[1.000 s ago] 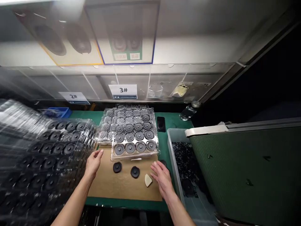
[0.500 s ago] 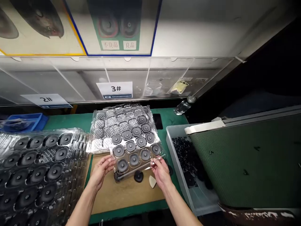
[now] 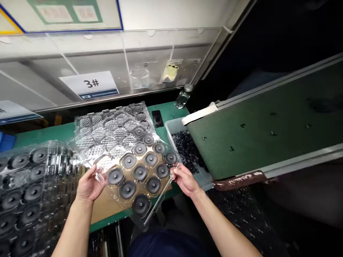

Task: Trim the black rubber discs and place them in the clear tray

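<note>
A clear plastic blister tray (image 3: 114, 151) is held up between my two hands, turned slantwise over the bench. Round dark grey parts (image 3: 139, 172) with small centre studs fill its nearer pockets, while the farther pockets hold none. My left hand (image 3: 89, 184) pinches the tray's left edge. On the right edge, my right hand (image 3: 185, 179) grips the rim between thumb and fingers. Beneath and behind it lies another clear tray (image 3: 80, 123), which carries some of the same parts at its far right. A brown board (image 3: 100, 207) shows partly under the held tray.
A tall stack of filled trays (image 3: 57, 175) stands at the left. On the right, a conveyor belt (image 3: 257, 132) with small black pieces slopes over a plastic bin (image 3: 171, 134) of black pieces. A phone (image 3: 157, 118) and a glass jar (image 3: 183, 96) sit at the back.
The held tray has lifted and turned clockwise, off the tray behind it, with both hands still on it. My view has swung to the right, bringing more of the conveyor in.
</note>
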### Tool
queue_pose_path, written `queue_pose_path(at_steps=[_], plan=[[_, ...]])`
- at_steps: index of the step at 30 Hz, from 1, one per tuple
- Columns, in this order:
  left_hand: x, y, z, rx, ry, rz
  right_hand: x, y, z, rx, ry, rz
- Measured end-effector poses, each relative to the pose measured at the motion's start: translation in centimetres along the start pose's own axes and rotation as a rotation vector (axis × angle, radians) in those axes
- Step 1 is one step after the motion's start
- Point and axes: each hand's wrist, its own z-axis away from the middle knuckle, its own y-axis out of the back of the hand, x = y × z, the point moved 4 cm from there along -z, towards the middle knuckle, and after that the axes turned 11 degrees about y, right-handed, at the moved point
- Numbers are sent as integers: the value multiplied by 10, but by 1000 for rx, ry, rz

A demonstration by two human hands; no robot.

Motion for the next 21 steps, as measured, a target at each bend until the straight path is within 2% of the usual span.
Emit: queue_pose_path(at_steps=[3,6,10,13,15,18,21], plan=[[-12,-21,35,-53,0,-74,-12,21,2,29,8,-41],[-27,-53,73,-43,-61,-140,-19,47,15,100,8,-93],[-56,-111,117,-25,-137,-267,-16,87,62,169,-69,-119],[-84,-157,141,-28,-254,-387,-8,114,102,224,-124,-117],[-104,-186,153,-1,-338,-466,-3,128,118,270,-144,-119],[-128,-228,165,45,-426,-598,1,141,117,353,-145,-141],[-143,-271,167,25,-476,-818,3,150,97,419,-166,-167]])
